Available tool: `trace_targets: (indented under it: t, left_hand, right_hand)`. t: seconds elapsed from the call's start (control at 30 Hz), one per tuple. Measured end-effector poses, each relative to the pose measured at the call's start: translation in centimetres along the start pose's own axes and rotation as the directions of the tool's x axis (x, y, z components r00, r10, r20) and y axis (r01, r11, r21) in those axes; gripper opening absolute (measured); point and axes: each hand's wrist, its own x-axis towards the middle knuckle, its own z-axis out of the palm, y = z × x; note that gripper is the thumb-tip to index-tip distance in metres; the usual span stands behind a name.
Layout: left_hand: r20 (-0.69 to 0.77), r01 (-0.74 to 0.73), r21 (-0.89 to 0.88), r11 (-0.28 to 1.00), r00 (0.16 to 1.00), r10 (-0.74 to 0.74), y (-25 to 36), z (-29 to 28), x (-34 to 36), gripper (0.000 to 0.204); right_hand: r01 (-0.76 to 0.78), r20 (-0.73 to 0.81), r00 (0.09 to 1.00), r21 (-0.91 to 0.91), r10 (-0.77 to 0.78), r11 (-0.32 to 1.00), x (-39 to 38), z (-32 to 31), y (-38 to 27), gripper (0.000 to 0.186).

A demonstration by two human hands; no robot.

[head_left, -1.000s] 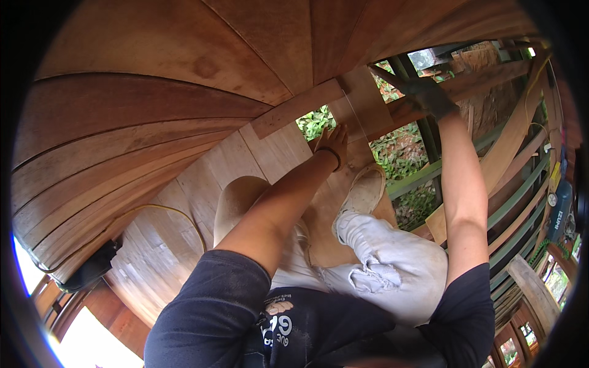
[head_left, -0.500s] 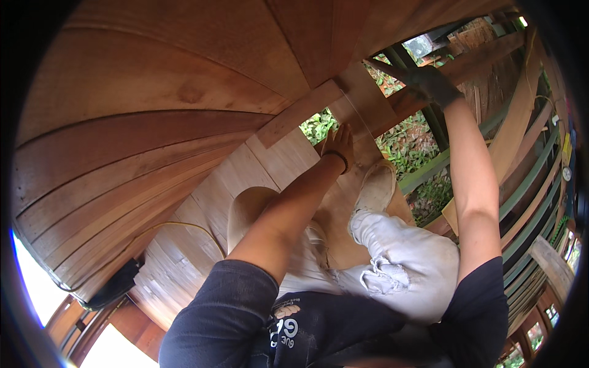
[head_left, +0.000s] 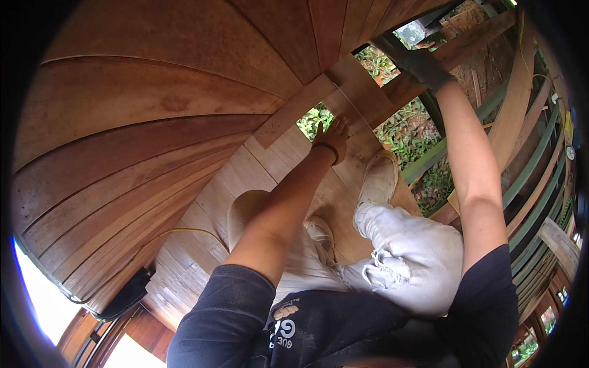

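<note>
My left hand [head_left: 333,138], bare with a dark bracelet at the wrist, lies open on a wooden floorboard [head_left: 359,175]. Its thumb is spread beside a small square opening [head_left: 316,121] where green plants show. Farther off to the right, my right hand [head_left: 427,69] wears a dark glove and is closed around one end of a dark strip of wood [head_left: 391,47]; the finger details are hard to make out. This strip reaches over the gap near a wooden beam [head_left: 475,51]. Between the hands lies a short brown board [head_left: 353,80] with a thin pale line across it.
A curved wall of wooden planks [head_left: 141,86] rises on the left. Open framing with plants [head_left: 408,132] below lies at right, crossed by green bars [head_left: 426,161]. My shoe [head_left: 377,178] stands at the floor's edge. A yellow cord [head_left: 184,230] crosses the floor.
My right hand has moved slightly up and left, and the strip of wood has changed its angle. My left thumb has spread out from the fingers. The view has shifted a little.
</note>
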Motion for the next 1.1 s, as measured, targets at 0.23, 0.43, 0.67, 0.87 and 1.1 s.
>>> trace_targets:
  t: [0.23,0.43,0.67,0.87,1.1]
  left_hand:
    - [-0.017,0.024,0.045,0.999,1.0,-0.024,0.4,0.3,-0.1,0.076]
    - [-0.057,0.011,0.041,0.999,0.998,-0.009,0.2,0.9,0.0,0.075]
    - [-0.052,0.02,0.076,0.997,0.998,-0.016,0.6,1.1,0.3,0.073]
    - [-0.057,0.01,0.093,0.996,0.998,-0.004,0.7,1.1,0.1,0.075]
    - [-0.003,0.053,0.072,0.996,0.999,-0.053,1.5,0.7,0.5,0.077]
  right_hand:
    - [-0.275,0.146,0.96,0.318,0.239,0.907,-1.9,0.8,-2.6,0.026]
    - [-0.239,0.138,0.969,0.354,0.203,0.904,-1.2,1.0,-2.2,0.034]
    - [-0.062,0.152,0.988,0.252,0.024,0.966,-0.8,0.7,-0.1,0.036]
    - [-0.348,0.067,0.934,0.391,0.35,0.852,-1.6,0.4,-1.6,0.041]
    - [-0.324,0.202,0.942,0.349,0.267,0.879,-1.5,0.5,-1.2,0.045]
